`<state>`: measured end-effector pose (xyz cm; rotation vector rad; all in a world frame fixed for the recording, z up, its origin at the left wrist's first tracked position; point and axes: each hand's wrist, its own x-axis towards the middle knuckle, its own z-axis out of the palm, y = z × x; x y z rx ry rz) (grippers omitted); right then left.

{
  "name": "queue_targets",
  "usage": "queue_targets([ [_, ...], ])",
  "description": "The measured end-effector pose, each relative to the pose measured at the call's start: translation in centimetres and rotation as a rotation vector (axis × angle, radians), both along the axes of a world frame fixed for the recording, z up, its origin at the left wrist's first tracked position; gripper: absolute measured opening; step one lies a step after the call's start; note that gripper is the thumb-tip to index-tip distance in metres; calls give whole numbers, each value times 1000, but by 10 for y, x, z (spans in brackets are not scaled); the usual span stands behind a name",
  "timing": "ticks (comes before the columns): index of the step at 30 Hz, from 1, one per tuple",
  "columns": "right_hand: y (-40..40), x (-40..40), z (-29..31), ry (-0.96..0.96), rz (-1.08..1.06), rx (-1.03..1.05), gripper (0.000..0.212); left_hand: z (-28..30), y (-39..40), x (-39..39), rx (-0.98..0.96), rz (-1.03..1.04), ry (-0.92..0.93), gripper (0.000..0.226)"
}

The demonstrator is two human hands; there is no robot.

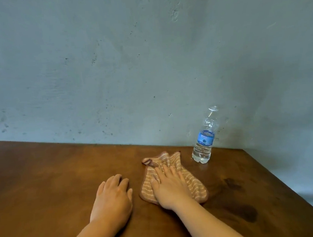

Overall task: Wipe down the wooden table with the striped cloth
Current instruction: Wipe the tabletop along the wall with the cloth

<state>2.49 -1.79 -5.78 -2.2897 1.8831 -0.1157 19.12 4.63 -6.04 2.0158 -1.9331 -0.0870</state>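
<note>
Hands on the tabletop, head view. My right hand [168, 187] lies palm-down on the pink-and-cream striped terry cloth with a brown bound edge [191, 182], fingers straight and slightly spread, pressing it flat against the dark brown wooden table [45, 181]; nothing is curled round or pinched. The cloth sits right of centre on the table, between my left hand and the far right corner. Its long axis runs from near me toward the wall, leaning a little to the left at the far end. The near end is broad and rounded; the far end is bunched into folds under and beyond my fingertips, with a small brown hanging loop [147, 162] at its far left corner. The stripes run across the long axis.

My left hand [112, 199] rests on bare wood just beside the cloth's left edge, apart from it, knuckles up and fingers loosely bent, holding nothing.

A clear plastic water bottle with a blue label [204, 139] stands upright near the wall, beyond and to the right of the cloth, not touching it. Dark damp-looking patches [237, 201] mark the wood right of the cloth. A mottled grey-green plaster wall [147, 54] backs the table.
</note>
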Motion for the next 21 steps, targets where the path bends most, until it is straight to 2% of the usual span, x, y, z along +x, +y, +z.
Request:
queue_targets([
  [6, -74, 13, 0, -22, 139, 14, 61, 1, -17, -38, -29, 50, 22, 49],
  [13, -80, 7, -1, -57, 159, -3, 62, -1, -25, -72, 19, 178, 44, 61],
  [17, -61, -32, -2, -45, 187, -7, 60, 2, -22, -73, 32, 202, 23, 60],
  [21, -46, -106, -1, -34, 154, 1, 59, 1, -24, -75, 81, 203, 11, 58],
])
